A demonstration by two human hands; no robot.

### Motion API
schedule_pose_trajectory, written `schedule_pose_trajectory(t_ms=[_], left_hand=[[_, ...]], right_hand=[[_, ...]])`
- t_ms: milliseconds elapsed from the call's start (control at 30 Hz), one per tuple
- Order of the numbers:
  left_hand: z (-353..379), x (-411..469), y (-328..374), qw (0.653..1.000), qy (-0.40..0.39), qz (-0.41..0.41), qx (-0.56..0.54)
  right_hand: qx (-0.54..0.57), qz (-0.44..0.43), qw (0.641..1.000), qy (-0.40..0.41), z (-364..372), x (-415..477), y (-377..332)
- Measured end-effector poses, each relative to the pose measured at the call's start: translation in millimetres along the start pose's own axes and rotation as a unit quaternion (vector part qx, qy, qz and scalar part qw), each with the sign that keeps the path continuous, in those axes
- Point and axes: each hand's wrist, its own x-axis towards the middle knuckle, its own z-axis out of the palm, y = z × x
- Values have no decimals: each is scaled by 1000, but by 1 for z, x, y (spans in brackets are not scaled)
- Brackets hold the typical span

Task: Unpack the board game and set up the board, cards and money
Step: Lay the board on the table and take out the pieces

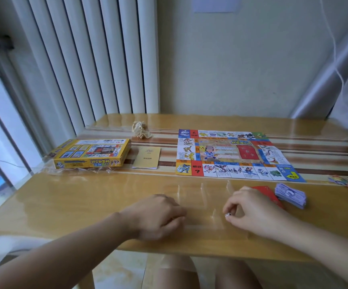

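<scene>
Glossy paper board (231, 155) flat — right hand (250, 209) pinching die (227, 215).

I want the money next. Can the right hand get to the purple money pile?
Probably yes. The right hand lies close to the purple money pile, with only the flat red cards between them. Its fingers pinch something small and white, so it may need to drop that first.

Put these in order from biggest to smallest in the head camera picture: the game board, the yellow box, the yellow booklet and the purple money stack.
1. Game board, easily the largest.
2. Yellow box.
3. Yellow booklet.
4. Purple money stack, which looks smallest even though it lies nearer the camera.
</scene>
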Motion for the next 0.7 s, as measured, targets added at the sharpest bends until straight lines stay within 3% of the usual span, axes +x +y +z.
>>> schedule_pose_trajectory(t_ms=[167, 267, 467, 567, 700], left_hand=[[-7, -12, -9, 995, -45, -89, -6], [-11, -18, -18, 992, -30, -126, 6], [-12, -44, -43, 982, 104, -154, 26], [-16, -53, -49, 964, 209, -161, 25], [-23, -47, -48, 938, 287, -191, -33]], right_hand=[[21, 1, 1000, 6, 9, 17, -16], [27, -3, 1000, 13, 13, 31, -28], [51, -40, 998, 22, 27, 55, -57], [63, -73, 995, 31, 37, 70, -79], [137, -106, 984, 39, 50, 87, -112]])
